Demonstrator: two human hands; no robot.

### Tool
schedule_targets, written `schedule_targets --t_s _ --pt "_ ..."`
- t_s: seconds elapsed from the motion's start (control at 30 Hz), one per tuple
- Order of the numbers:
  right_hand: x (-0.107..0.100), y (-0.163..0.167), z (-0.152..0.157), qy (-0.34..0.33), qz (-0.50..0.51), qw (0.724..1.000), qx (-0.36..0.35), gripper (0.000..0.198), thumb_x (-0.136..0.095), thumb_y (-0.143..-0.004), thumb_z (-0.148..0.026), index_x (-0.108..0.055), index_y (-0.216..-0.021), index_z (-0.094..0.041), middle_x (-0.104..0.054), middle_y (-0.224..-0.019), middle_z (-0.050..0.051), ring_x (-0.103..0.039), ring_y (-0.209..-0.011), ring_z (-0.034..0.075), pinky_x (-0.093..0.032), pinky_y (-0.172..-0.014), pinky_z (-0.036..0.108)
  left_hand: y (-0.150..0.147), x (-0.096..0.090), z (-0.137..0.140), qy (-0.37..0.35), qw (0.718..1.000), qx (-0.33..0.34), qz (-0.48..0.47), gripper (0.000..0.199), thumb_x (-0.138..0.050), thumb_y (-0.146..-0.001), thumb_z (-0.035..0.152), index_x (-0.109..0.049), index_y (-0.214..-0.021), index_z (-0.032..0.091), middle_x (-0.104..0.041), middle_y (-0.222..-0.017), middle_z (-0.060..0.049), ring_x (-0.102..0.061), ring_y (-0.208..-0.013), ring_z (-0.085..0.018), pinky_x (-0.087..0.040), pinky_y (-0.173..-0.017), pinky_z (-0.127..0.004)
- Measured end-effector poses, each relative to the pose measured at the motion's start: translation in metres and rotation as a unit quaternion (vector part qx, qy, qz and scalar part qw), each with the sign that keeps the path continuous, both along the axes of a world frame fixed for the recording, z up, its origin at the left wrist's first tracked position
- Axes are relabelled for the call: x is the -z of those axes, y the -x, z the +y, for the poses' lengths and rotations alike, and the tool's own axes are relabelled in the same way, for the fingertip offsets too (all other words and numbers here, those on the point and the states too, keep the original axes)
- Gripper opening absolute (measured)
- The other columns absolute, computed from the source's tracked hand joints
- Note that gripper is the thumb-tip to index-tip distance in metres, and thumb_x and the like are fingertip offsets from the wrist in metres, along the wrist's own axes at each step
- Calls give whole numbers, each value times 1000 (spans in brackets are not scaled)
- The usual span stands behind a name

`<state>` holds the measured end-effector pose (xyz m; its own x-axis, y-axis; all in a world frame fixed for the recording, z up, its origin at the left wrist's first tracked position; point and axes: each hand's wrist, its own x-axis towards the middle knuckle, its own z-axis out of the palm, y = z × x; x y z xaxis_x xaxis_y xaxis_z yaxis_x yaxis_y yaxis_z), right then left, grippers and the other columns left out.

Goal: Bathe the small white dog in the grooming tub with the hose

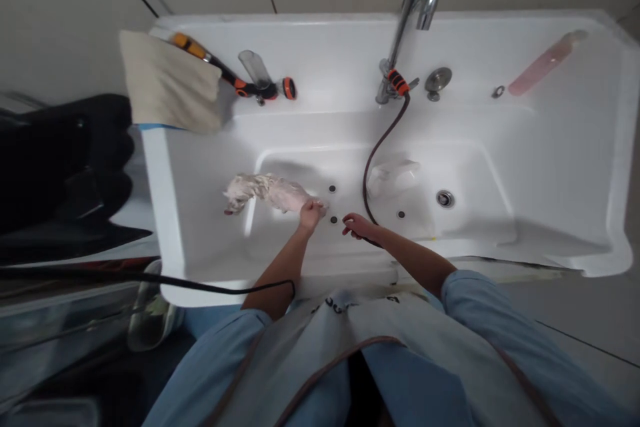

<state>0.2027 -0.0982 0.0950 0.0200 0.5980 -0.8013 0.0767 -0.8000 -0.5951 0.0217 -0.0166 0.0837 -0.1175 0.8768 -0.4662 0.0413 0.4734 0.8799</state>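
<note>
A small wet dog (pixel 280 192) with soaked, pale fur stands in the white tub (pixel 300 130), its head towards the left wall. My left hand (pixel 311 213) is closed around its hind end; whether on a leg or the tail I cannot tell. To the right, apart from the dog, my right hand (pixel 355 225) hangs low with curled fingers. A dark hose (pixel 368 173) loops down from the tap and passes by my right wrist; what my right fingers hold, if anything, is hidden.
A chrome tap (pixel 407 20) rises from the back ledge. On that ledge lie a beige towel (pixel 173 80), an orange-and-black spray wand (pixel 240 85) and a pink bottle (pixel 543 67). A whitish translucent piece (pixel 395 177) rests near the drain (pixel 445 199).
</note>
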Motion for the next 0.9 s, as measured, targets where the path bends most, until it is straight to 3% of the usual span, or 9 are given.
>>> schedule_targets --t_s 0.1,0.23,0.53,0.9 --pt "-24 23 -6 -72 85 991 -73 14 -56 -103 -14 -59 -113 -23 -74 -69 -6 -42 -41 7 -31 -39 15 3 -2 3 -29 999 -15 -15 23 -71 -85 13 -62 -65 19 -60 -62 1 -48 -54 -11 -40 -57 -23" --pt "-41 35 -9 -91 72 992 -53 16 -51 -102 -12 -56 -112 -24 -71 -67 -8 -40 -39 7 -28 -38 16 7 -2 5 -50 998 -31 -33 24 -68 -88 15 -61 -66 19 -65 -69 0 -50 -58 -11 -41 -60 -22" --pt "-39 38 -10 -87 64 993 -41 18 -49 -100 -10 -55 -108 -24 -67 -64 -9 -38 -39 7 -27 -39 17 7 3 4 -65 997 -26 -29 25 -73 -87 29 -59 -68 20 -66 -68 0 -47 -57 -11 -38 -55 -20" --pt "-43 35 -9 -81 63 994 -37 16 -46 -102 -9 -53 -106 -24 -64 -64 -10 -36 -39 7 -25 -38 20 5 5 4 -53 998 -19 -33 25 -73 -87 24 -60 -66 20 -65 -68 0 -48 -56 -11 -38 -56 -22"
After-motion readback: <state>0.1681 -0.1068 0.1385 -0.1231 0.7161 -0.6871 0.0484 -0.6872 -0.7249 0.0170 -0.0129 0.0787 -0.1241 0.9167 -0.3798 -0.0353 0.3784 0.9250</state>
